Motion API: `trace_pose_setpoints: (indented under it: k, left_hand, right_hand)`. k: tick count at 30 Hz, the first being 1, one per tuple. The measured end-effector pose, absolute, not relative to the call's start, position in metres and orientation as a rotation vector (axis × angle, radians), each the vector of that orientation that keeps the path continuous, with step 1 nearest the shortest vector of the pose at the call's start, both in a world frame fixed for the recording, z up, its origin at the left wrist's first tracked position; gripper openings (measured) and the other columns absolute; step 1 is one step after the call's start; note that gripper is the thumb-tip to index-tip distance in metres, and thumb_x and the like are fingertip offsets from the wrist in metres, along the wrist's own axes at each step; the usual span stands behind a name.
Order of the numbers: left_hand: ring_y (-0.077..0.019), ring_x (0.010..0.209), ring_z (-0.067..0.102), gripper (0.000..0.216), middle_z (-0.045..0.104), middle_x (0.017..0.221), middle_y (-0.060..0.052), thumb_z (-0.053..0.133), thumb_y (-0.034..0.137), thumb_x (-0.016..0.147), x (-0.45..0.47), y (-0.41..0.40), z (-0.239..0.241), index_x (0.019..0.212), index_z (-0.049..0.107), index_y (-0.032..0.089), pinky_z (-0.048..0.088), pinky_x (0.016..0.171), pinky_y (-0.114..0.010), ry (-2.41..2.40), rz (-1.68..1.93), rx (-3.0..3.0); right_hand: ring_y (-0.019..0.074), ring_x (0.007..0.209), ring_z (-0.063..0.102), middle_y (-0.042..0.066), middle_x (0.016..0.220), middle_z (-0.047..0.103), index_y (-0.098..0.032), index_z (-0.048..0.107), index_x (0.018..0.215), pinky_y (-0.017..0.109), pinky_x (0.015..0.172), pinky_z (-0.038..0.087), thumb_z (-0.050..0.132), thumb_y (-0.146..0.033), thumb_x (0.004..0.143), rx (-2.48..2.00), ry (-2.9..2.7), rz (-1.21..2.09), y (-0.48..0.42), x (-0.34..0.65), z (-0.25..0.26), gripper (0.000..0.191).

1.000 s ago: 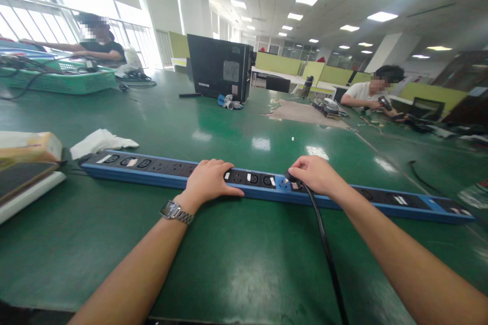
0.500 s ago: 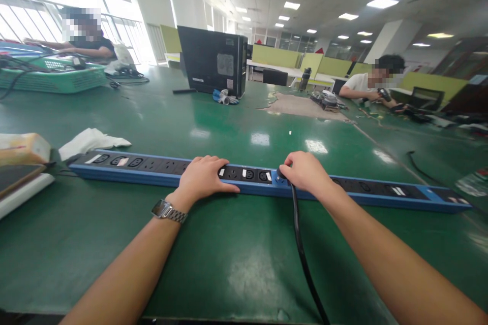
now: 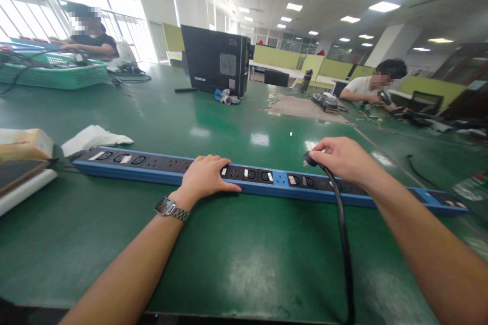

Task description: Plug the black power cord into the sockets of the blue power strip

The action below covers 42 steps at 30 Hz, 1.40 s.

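A long blue power strip (image 3: 129, 172) with black socket panels lies across the green table. My left hand (image 3: 206, 175) grips it near the middle, thumb along the front edge and fingers over the top. Just right of that hand, a blue socket (image 3: 281, 179) shows its bare slots. Above the strip, my right hand (image 3: 341, 160) pinches a black power plug (image 3: 311, 159), its metal pins pointing left and down, apart from the sockets. From the plug a thick black cord (image 3: 343, 233) hangs down past the table's front edge.
A black computer case (image 3: 213, 61) stands at the back, with gloves (image 3: 227, 96) before it. At left are a green basket (image 3: 87, 75) of cables, crumpled tissue (image 3: 95, 139) and a tissue pack (image 3: 26, 143). Two people sit at the far left and far right.
My right hand has drawn the plug out of the blue socket and moved up and to the right with it. The left hand keeps its hold on the strip.
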<state>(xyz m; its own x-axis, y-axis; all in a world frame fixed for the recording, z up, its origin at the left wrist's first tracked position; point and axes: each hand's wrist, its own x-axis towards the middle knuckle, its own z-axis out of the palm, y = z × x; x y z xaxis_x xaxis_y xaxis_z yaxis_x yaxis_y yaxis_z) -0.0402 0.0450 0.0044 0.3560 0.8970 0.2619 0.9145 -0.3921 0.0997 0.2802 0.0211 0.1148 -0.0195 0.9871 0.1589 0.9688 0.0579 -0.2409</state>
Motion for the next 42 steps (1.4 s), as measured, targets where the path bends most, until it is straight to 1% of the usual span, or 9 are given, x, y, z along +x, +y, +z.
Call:
trace_pose_setpoints:
  k: [4,9,14,19,23,28,34,39,42]
  left_hand:
    - [-0.0327,0.103,0.065,0.088,0.072,0.112,-0.010,0.060,0.087,0.060,-0.040,0.046,0.003,0.119,0.066,0.022,0.045,0.092,-0.042,-1.696,-0.421,-2.517]
    - [-0.0320,0.104,0.064,0.089,0.071,0.112,-0.010,0.059,0.088,0.061,-0.040,0.045,0.003,0.119,0.066,0.021,0.045,0.093,-0.042,-1.689,-0.409,-2.520]
    - [-0.0317,0.105,0.064,0.089,0.071,0.114,-0.010,0.060,0.086,0.061,-0.041,0.044,0.004,0.120,0.066,0.021,0.044,0.094,-0.043,-1.705,-0.423,-2.527]
    - [-0.0315,0.105,0.064,0.087,0.071,0.113,-0.011,0.061,0.086,0.061,-0.040,0.044,0.004,0.118,0.067,0.021,0.044,0.094,-0.042,-1.696,-0.436,-2.545]
    - [-0.0320,0.102,0.064,0.086,0.072,0.110,-0.010,0.061,0.087,0.060,-0.039,0.044,0.005,0.115,0.067,0.021,0.044,0.091,-0.042,-1.701,-0.438,-2.548]
    - [-0.0315,0.101,0.064,0.084,0.072,0.107,-0.010,0.062,0.086,0.059,-0.038,0.043,0.004,0.114,0.067,0.023,0.043,0.089,-0.040,-1.690,-0.446,-2.534]
    - [-0.0302,0.097,0.064,0.077,0.072,0.102,-0.009,0.065,0.082,0.061,-0.038,0.043,0.002,0.109,0.069,0.023,0.044,0.087,-0.041,-1.669,-0.454,-2.533]
    - [-0.0297,0.097,0.064,0.067,0.071,0.100,-0.008,0.063,0.078,0.067,-0.038,0.044,0.003,0.106,0.069,0.024,0.044,0.085,-0.040,-1.655,-0.443,-2.537]
    - [-0.0299,0.098,0.064,0.068,0.071,0.101,-0.008,0.063,0.080,0.065,-0.038,0.044,0.003,0.104,0.070,0.024,0.044,0.085,-0.039,-1.670,-0.439,-2.536]
  right_hand:
    - [0.0180,0.064,0.062,0.004,0.069,0.071,-0.019,0.074,0.078,0.027,0.058,0.040,0.056,-0.042,0.077,-2.016,-2.116,0.241,0.019,0.333,0.090,0.030]
    - [0.0192,0.069,0.064,0.004,0.074,0.072,-0.019,0.072,0.083,0.028,0.062,0.043,0.051,-0.046,0.080,-1.972,-2.145,0.245,0.020,0.360,0.059,0.035]
    - [0.0184,0.061,0.060,0.003,0.064,0.067,-0.018,0.071,0.084,0.028,0.058,0.039,0.049,-0.044,0.083,-1.934,-2.264,0.140,0.017,0.351,0.054,0.033]
    - [0.0200,0.069,0.063,0.006,0.074,0.072,-0.019,0.073,0.083,0.029,0.063,0.041,0.051,-0.038,0.082,-2.063,-2.198,0.076,0.017,0.344,0.064,0.029]
    - [0.0204,0.072,0.063,0.006,0.075,0.072,-0.019,0.074,0.080,0.029,0.064,0.041,0.054,-0.036,0.080,-2.070,-2.061,-0.058,0.017,0.301,0.086,0.026]
    - [0.0157,0.071,0.064,0.005,0.079,0.074,-0.018,0.075,0.088,0.024,0.065,0.043,0.054,-0.035,0.082,-1.659,-2.148,0.443,0.023,0.193,0.081,0.027]
    - [0.0208,0.086,0.068,0.009,0.091,0.076,-0.019,0.075,0.087,0.027,0.074,0.046,0.055,-0.032,0.079,-1.774,-2.135,0.368,0.040,0.125,0.058,0.025]
    - [0.0265,0.093,0.069,0.015,0.101,0.074,-0.017,0.074,0.098,0.032,0.077,0.050,0.052,-0.030,0.081,-1.881,-2.208,0.245,0.038,0.112,0.070,0.031]
    - [0.0266,0.094,0.070,0.016,0.103,0.074,-0.016,0.074,0.102,0.032,0.077,0.051,0.055,-0.028,0.079,-1.957,-2.231,0.287,0.040,0.112,0.077,0.032]
